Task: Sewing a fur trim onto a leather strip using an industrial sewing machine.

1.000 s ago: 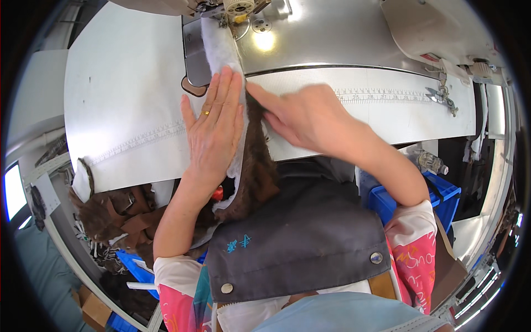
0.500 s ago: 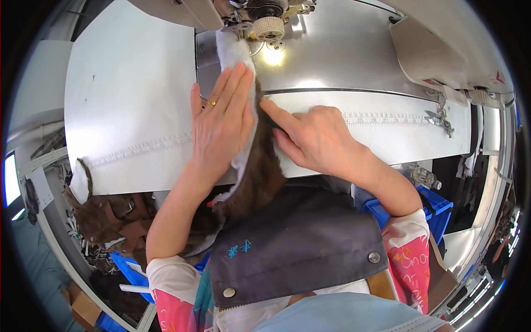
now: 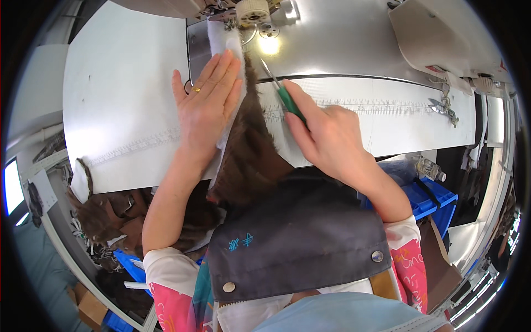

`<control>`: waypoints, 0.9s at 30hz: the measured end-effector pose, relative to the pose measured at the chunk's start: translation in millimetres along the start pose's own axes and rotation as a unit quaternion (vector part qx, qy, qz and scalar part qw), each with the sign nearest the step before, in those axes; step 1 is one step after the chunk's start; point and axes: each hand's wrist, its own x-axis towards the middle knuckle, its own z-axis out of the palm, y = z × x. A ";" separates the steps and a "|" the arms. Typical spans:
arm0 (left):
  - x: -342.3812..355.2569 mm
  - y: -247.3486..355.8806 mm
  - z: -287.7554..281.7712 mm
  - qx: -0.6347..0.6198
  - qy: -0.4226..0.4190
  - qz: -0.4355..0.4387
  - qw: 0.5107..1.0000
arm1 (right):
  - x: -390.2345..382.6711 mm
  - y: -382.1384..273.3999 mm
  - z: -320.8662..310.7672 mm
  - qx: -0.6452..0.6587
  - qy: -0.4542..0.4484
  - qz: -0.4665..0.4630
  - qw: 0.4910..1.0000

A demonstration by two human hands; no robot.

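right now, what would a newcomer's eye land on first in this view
First, the long brown fur piece with a white fleecy edge, running down the centre, with the flat fingers of the left hand on its white edge. Next, the thin metal tool with a green handle, in the right hand just right of the fur. Then the cream ribbed wheel at top centre.

The fur (image 3: pixel 249 144) is mottled deep brown, and the fluffy strip (image 3: pixel 225 41) along it is white. The tool (image 3: pixel 285 95) is green at one end and silvery at the other. The ring (image 3: pixel 196 89) is gold-coloured. A grey ruled scale (image 3: pixel 398 108) patterns the white table (image 3: pixel 121 72). The apron (image 3: pixel 298 232) is charcoal with turquoise marks (image 3: pixel 240 242); the sleeve (image 3: pixel 409 271) is pink with pale lettering; the crate (image 3: pixel 428 196) is bright blue.
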 end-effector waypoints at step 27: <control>-16.2 32.8 -25.9 -0.035 -0.053 -0.026 0.998 | 62.0 14.9 5.2 -0.081 -0.024 -0.116 0.990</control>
